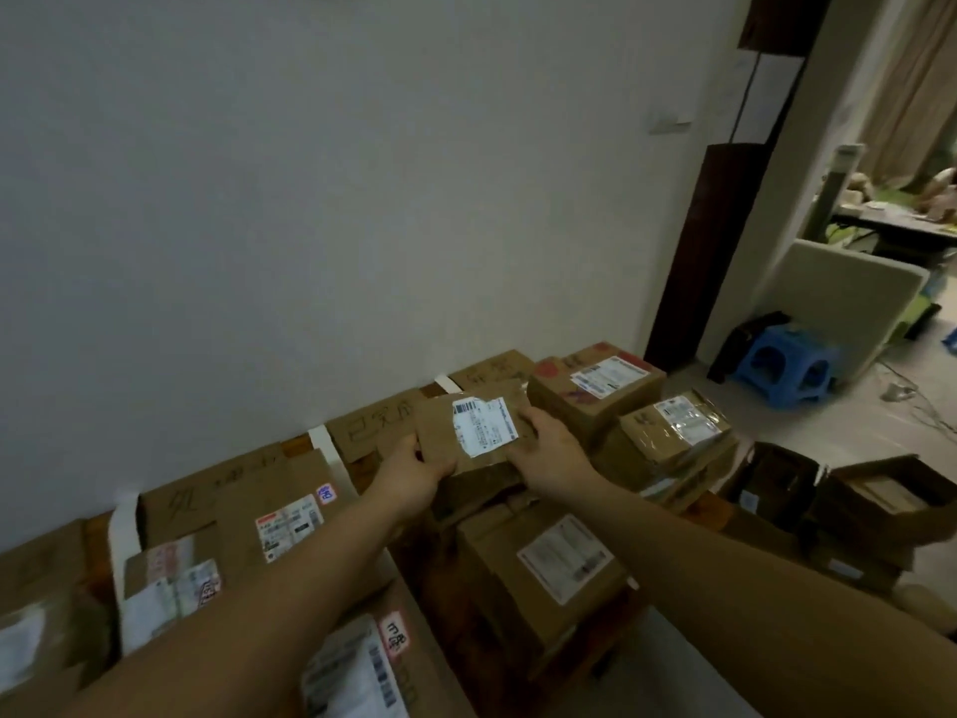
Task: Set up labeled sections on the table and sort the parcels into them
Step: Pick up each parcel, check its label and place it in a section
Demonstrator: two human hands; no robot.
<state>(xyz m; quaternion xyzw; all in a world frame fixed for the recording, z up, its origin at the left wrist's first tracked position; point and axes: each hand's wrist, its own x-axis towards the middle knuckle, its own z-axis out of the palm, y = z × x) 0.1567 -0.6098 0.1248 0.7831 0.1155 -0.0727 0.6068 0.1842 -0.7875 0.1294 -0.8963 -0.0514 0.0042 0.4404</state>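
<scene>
Cardboard parcel (468, 432) label up, long axis left-right; left hand (414, 471), right hand (551, 448) fingers clamp ends.

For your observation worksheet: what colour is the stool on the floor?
Blue; the stool shows best in head view.

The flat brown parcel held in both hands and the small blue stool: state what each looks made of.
Flat brown parcel: cardboard by the look, matt brown, creased, with a white paper label stuck on.
Small blue stool: probably moulded plastic, uniform blue with slight sheen and cut-out sides.
</scene>
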